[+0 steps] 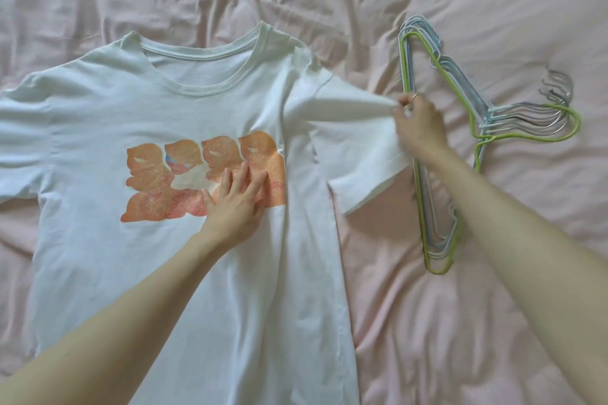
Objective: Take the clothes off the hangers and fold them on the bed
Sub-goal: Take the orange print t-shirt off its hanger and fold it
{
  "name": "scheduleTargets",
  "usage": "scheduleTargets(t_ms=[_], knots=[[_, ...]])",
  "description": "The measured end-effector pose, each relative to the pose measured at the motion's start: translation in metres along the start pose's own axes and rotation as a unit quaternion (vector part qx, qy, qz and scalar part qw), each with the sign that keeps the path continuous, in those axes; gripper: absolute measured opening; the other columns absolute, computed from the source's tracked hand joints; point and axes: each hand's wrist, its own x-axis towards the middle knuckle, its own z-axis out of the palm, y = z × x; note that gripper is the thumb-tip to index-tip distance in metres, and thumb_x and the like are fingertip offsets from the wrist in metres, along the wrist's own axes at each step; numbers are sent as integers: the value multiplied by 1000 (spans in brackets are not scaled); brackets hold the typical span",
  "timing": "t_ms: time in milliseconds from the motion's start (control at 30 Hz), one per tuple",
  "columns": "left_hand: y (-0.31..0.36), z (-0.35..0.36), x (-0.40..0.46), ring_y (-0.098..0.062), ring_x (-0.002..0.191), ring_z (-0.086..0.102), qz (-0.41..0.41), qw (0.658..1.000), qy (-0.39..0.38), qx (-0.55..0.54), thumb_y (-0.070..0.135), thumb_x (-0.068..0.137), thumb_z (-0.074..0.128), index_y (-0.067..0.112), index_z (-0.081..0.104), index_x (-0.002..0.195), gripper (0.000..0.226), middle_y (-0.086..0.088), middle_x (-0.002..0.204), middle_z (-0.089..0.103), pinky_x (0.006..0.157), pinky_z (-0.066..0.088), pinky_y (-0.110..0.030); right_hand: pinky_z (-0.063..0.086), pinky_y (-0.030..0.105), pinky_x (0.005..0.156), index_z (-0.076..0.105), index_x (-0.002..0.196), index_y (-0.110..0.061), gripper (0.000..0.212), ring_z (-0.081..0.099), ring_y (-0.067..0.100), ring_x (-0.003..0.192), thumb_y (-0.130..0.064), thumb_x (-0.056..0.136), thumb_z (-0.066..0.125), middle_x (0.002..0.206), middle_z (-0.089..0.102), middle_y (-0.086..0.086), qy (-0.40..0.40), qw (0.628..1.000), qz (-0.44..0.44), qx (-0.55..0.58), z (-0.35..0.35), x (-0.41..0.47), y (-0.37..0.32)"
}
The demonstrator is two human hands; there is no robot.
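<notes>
Head view: I record one white T-shirt lying face up and spread on the pink bed sheet, off its hanger, collar at the far side, an orange print across the chest. Its right sleeve is drawn out sideways and lifted slightly off the sheet.

My left hand lies flat on the lower right part of the print, fingers straight and a little spread, pressing the cloth down. My right hand pinches the hem of the right sleeve, fingertips closed together on the cloth; a ring shows on one finger.

A stack of wire hangers, green one uppermost, lies on the sheet just beyond the right hand, hooks pointing right. The sleeve hem overlaps the stack's near edge.

Assessment: the step in hand appears to be straightening the sleeve before the first fold. I would keep the left palm firm so the body does not shift, pull the sleeve taut and level, then carry it inward in one line from shoulder to hem. Risk: the hem may snag on the hangers; lift clear of them.
</notes>
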Motion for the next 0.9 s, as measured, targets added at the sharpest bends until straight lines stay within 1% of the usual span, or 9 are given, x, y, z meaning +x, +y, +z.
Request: scheduleTargets(t_ms=[167,333,433,533,600,667,733,800,900], knots=[[0,4,1,-29,145,-12,-8,1000,-1,17,33,101,30,35,16,147,48,2,159,-7,108,3,-66,41,38,88,60,111,-11,26,52,38,110,-23,92,49,117,61,17,57,993,-29,-95,-38,43,14],[0,6,3,-28,144,-13,-13,1000,-1,19,31,100,32,36,15,147,50,3,158,-8,108,2,-66,27,29,103,49,128,-6,40,43,28,125,-16,90,47,132,49,14,101,994,-42,-27,-17,36,25],[0,8,4,-29,144,-13,-16,1000,-1,26,30,100,33,36,15,147,51,2,158,-9,108,3,-66,27,28,100,49,125,1,39,45,30,122,-16,90,43,127,51,18,177,983,-23,31,-5,8,26],[0,12,4,-29,144,-13,-18,999,7,37,29,99,33,36,14,147,52,2,158,-8,108,3,-67,34,34,90,52,115,4,38,50,35,115,-26,95,44,120,57,20,84,984,146,66,14,-24,34],[0,14,4,-29,144,-13,-20,999,12,36,28,99,33,36,15,147,52,2,158,-8,108,3,-68,39,34,89,58,112,6,47,53,37,112,-36,93,45,116,61,23,-13,978,202,46,31,-44,42],[1,14,3,-28,144,-13,-22,999,12,29,27,99,33,36,16,147,52,2,158,-8,108,2,-67,46,36,87,63,101,5,57,61,36,101,-48,87,46,102,67,22,-37,966,243,74,40,-54,44],[1,13,3,-28,144,-14,-22,999,11,27,27,99,33,36,16,147,51,2,158,-8,108,1,-67,55,37,67,58,80,-2,46,67,31,73,-47,85,52,80,66,13,-21,933,299,198,42,-52,42],[1,14,2,-28,144,-14,-20,999,15,27,26,99,33,35,16,147,51,2,158,-8,108,0,-67,42,23,40,50,70,-12,33,58,18,51,-38,89,57,65,56,5,-22,888,353,294,44,-50,39],[2,14,0,-28,144,-13,-18,999,23,25,26,99,33,34,17,147,51,1,158,-7,108,0,-66,31,17,42,51,74,-17,27,44,11,47,-37,89,59,64,50,1,-47,792,435,425,48,-58,32]])
